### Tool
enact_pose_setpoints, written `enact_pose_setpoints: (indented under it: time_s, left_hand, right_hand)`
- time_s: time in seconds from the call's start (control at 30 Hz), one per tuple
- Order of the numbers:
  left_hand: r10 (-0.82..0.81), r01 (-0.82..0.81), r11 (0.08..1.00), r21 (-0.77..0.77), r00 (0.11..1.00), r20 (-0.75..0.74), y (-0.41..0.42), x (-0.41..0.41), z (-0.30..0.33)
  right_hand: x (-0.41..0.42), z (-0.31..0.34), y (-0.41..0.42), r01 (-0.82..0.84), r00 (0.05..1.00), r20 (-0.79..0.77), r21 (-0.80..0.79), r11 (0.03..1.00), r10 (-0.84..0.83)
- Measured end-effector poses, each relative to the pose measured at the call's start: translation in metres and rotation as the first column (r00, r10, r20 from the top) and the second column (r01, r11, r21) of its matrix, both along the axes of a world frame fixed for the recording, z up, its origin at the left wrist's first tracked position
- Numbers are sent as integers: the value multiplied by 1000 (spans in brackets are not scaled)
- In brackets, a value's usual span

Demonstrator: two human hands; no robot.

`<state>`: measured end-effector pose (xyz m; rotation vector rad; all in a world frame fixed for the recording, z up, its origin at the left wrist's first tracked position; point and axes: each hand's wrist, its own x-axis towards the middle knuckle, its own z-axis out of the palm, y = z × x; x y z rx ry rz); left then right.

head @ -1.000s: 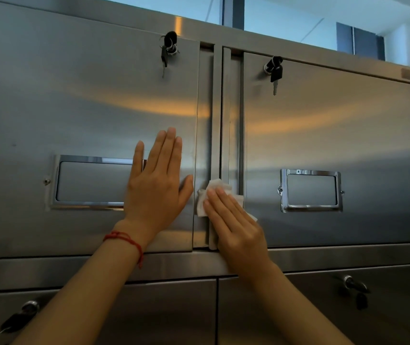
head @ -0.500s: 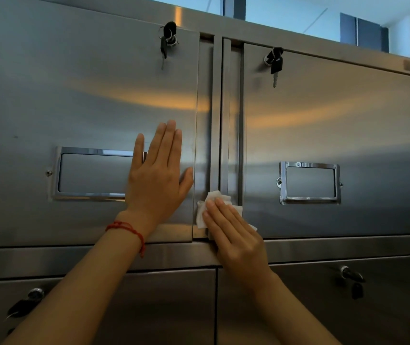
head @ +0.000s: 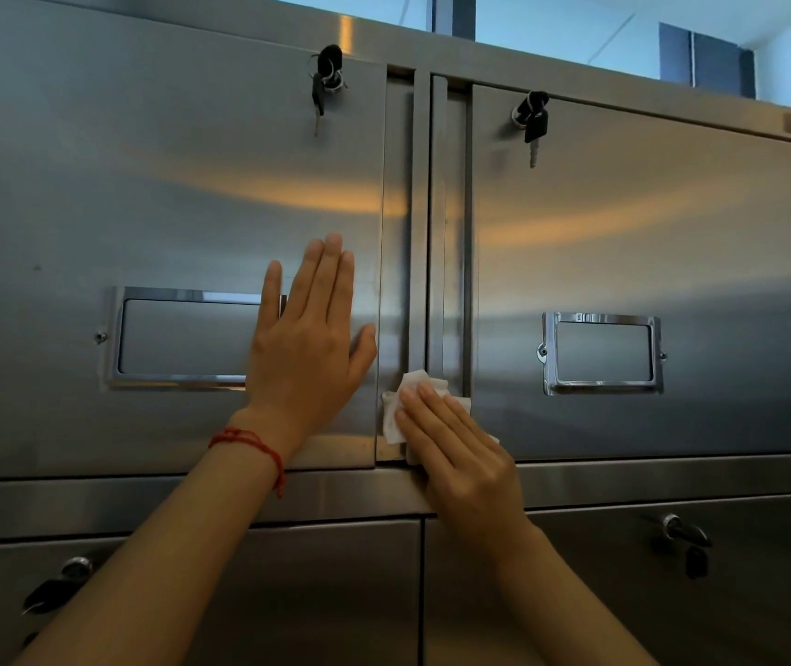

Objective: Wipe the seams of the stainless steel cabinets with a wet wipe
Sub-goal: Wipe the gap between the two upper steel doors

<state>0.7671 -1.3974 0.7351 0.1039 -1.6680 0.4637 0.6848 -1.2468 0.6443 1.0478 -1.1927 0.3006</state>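
Brushed stainless steel cabinets fill your view, keys hanging in the locks. Your left hand lies flat on the left door, fingers straight and together. Just right of it, your right hand presses the wet wipe with straight fingers onto the vertical seam, near its lower end.

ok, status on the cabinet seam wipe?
Left hand flat on left door. Right hand presses wet wipe on centre seam, near its bottom. Nothing in the way.
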Motion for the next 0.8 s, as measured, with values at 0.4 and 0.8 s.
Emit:
enact_pose_setpoints:
  time_s: [0.4,0.8]
  left_hand:
    - [3,-3,1000,10,1000,4,0,0,0]
    - [-21,20,1000,-12,999,-25,1,1,0]
  right_hand:
    - [-6,-16,1,-47,998,-46,-3,999,47]
    - [-1,6,15,-12,995,-102,-27,1000,9]
